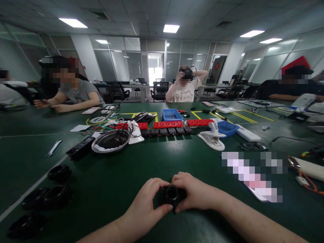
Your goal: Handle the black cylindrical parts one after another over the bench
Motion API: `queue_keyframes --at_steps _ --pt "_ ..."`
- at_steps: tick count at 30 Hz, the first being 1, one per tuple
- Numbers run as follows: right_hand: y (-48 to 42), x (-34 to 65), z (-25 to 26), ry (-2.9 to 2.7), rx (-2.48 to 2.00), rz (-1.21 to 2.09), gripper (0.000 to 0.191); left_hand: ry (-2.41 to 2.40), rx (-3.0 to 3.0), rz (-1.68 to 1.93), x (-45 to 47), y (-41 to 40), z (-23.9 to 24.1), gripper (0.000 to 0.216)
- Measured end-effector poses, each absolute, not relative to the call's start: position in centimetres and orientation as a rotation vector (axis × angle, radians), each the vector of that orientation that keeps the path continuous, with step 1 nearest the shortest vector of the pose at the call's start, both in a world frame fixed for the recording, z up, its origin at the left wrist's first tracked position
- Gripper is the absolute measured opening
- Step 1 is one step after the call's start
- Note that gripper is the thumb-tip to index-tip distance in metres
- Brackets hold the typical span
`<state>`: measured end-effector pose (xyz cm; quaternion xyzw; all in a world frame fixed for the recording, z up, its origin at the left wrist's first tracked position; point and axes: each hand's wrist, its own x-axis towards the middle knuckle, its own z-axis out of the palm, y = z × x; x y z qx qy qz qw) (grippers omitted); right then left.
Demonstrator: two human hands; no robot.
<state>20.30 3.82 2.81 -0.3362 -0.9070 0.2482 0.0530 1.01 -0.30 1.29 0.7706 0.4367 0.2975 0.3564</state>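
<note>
A small black round part with a hole in its middle [171, 194] rests low on the green table [162, 162], held between both hands. My left hand [145, 206] curls round its left side, thumb pressed at the front. My right hand [193, 194] closes on its right side, fingers over the top. Several black ring-shaped parts [59, 172] lie on the table to my left, apart from the hands.
A round metal dish with cables [110, 141], red and black socket strips [168, 127], blue trays [172, 114], a white clamp [212, 137] and a white bar [248, 134] lie further back. Three people sit along the far side; another sits at right.
</note>
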Motion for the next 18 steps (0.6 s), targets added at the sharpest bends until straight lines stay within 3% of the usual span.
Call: queue_keyframes --at_steps 6,9,13,16,18 --pt "1.9 17.8 1.4 -2.534 -1.447 0.321 0.037 1.444 1.805 0.773 1.5 -0.3 0.9 0.028" --pt "1.7 17.4 1.1 -2.49 -1.444 0.225 0.037 1.465 1.775 0.829 1.4 -0.1 0.6 0.038" --pt "2.4 18.5 1.6 -2.473 -1.195 0.56 0.054 1.312 1.906 0.902 0.7 0.1 0.6 0.044" --pt "3.0 19.5 2.1 -2.481 -1.058 0.845 0.051 1.249 1.92 0.943 0.2 0.1 0.9 0.057" --pt "3.3 19.8 2.3 -2.487 -1.035 0.925 0.049 1.205 1.914 0.93 0.1 0.2 1.2 0.052"
